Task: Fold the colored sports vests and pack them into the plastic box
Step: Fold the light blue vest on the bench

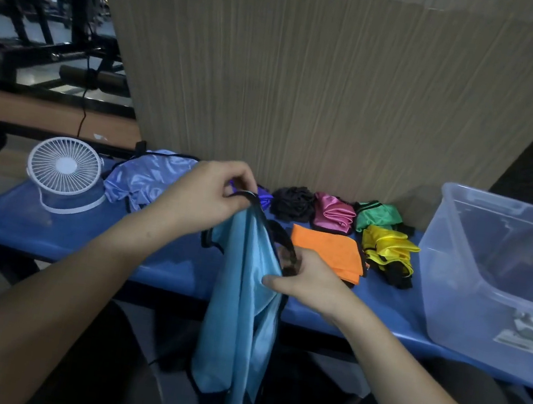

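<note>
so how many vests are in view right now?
8. Light blue vest held by both hands; lavender beside the fan; dark blue mostly hidden behind the left hand; black, pink, green by the wall; orange, yellow in front. More may be hidden.

No legible text or markings.

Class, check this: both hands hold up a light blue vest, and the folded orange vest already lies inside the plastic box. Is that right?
Not quite. The head view shows the orange vest lying on the blue table, outside the plastic box. The left hand and right hand do hold the light blue vest.
</note>
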`<state>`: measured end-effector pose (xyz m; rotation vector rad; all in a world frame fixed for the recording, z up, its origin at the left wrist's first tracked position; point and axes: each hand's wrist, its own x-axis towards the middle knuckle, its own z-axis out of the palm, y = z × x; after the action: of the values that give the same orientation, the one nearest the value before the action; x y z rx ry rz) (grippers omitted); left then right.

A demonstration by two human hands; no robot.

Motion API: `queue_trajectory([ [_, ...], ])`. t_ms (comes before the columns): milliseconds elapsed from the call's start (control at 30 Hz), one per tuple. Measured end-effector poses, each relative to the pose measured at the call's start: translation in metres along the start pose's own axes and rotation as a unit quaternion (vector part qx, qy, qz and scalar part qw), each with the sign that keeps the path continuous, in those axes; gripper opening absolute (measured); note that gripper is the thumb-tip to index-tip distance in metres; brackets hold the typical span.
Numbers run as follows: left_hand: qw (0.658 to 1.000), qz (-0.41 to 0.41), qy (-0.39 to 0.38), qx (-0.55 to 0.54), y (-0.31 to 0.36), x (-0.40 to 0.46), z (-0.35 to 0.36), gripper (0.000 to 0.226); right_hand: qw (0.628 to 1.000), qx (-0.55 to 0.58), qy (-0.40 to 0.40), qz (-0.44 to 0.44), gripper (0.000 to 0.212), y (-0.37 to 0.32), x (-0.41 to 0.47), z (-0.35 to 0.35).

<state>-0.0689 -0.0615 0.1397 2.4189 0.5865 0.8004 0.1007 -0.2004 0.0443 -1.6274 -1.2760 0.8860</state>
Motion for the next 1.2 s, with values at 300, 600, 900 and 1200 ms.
queue_trajectory([
  [300, 0.993, -0.061, 0.062, 0.077, -0.042, -0.01, -0.043, 0.017, 0.985, -0.164, -0.047, -0.009, 0.019, 0.003, -0.005, -0.023],
  [600, 0.972, -0.164, 0.109, 0.125, -0.101, -0.031, -0.065, 0.024, 0.977, -0.201, -0.066, 0.028, 0.005, -0.002, -0.016, -0.049],
  [900, 0.977, -0.171, 0.059, 0.117, -0.111, -0.049, -0.042, 0.034, 0.984, -0.177, 0.012, -0.025, 0.013, 0.002, -0.013, -0.054],
  [1200, 0.985, -0.115, 0.021, 0.127, -0.097, -0.046, -0.024, 0.028, 0.986, -0.159, 0.034, -0.048, 0.012, -0.003, -0.006, -0.051],
])
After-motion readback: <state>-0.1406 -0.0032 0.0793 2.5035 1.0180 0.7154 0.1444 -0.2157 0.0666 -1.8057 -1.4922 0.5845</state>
